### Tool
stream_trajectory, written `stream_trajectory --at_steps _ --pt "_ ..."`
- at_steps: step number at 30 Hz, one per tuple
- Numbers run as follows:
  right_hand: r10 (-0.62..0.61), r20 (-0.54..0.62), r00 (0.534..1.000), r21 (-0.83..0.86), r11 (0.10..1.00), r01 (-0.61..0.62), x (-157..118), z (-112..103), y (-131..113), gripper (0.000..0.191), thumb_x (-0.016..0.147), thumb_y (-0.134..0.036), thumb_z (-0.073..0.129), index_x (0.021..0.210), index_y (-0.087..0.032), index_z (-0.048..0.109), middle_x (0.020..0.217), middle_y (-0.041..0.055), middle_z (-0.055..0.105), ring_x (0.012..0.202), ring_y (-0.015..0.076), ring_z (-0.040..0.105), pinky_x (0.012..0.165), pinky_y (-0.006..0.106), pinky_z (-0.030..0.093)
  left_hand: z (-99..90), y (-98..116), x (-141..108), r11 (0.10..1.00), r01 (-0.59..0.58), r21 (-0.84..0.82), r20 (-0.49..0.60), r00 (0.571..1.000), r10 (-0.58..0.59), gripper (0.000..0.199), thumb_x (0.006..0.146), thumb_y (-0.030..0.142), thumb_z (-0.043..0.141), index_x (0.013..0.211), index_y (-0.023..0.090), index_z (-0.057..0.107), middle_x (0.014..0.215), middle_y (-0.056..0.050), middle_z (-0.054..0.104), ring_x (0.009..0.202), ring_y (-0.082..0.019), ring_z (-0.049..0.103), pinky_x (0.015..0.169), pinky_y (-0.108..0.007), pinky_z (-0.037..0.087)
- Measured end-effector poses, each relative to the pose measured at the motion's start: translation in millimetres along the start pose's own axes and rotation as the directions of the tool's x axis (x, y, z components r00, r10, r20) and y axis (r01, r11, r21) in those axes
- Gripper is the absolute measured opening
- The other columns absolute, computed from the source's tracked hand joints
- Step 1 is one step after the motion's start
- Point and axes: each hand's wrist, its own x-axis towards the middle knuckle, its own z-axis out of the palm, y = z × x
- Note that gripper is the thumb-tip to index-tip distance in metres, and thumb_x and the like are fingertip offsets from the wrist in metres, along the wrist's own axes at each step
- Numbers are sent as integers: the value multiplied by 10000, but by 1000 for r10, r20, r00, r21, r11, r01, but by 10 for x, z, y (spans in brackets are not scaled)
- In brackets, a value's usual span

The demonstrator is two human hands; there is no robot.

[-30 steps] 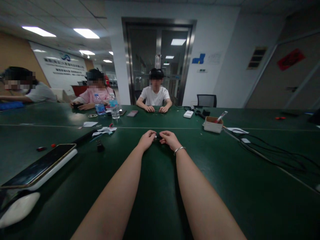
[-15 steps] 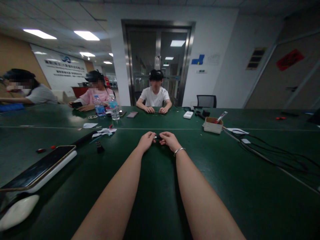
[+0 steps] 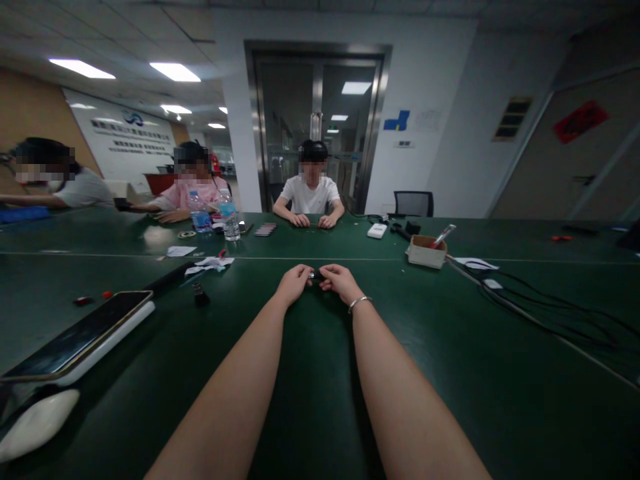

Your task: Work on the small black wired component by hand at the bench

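Note:
Both of my hands are over the green table (image 3: pixel 320 373), close together at the middle. Between their fingertips is a small dark object with a shiny silver part (image 3: pixel 313 275). My left hand (image 3: pixel 294 283) pinches its silver end from the left. My right hand (image 3: pixel 341 281), with a silver bracelet at the wrist, has its fingers closed on the dark end. The object is small and partly covered by the fingers, so its exact kind cannot be made out. A small black item with a metal-like top (image 3: pixel 200 295) stands to the left of my hands.
At left lie a phone (image 3: pixel 80 333) on a white block and a white rounded object (image 3: pixel 40 423). Papers (image 3: pixel 210 265) and two bottles (image 3: pixel 229 217) stand beyond. A small box (image 3: pixel 427 252) and black cables (image 3: pixel 545 300) are at right. Three people sit across.
My hands and the object between them have barely moved. Across the table, the pink-sleeved person's hand with a dark item has moved to the left.

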Motion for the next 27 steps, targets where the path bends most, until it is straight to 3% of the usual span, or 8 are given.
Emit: stream_trajectory --at_steps 4,14,21,27 --pt "1 4 1000 -4 1000 -1 12 -4 5 45 816 -117 627 812 -122 582 545 -7 606 430 88 593 411 162 490 15 -32 13 999 -37 -40 -22 999 36 245 805 304 516 968 175 645 893 -50 678 793 -151 620 732 -264 463" --pt "-12 12 1000 4 1000 12 33 -12 32 48 812 -119 639 808 -119 591 545 -7 605 424 84 588 400 157 483 -1 -48 16 999 -33 -15 -50 998 32 233 770 243 554 971 183 655 849 -40 668 760 -147 608 749 -281 474" --pt "-15 6 1000 2 1000 15 11 -9 14 24 830 -100 600 823 -116 583 562 2 613 431 88 592 401 160 480 -4 -4 -21 994 -97 -42 -101 991 92 272 718 165 597 987 157 632 883 -60 651 809 -148 605 792 -285 473" --pt "-4 0 1000 13 1000 4 6 -5 5 61 807 -118 638 806 -126 578 571 -7 612 427 83 591 403 161 488 -4 -23 -5 997 -59 -47 -98 994 54 265 728 233 612 985 173 638 796 -32 638 700 -137 598 714 -278 475"
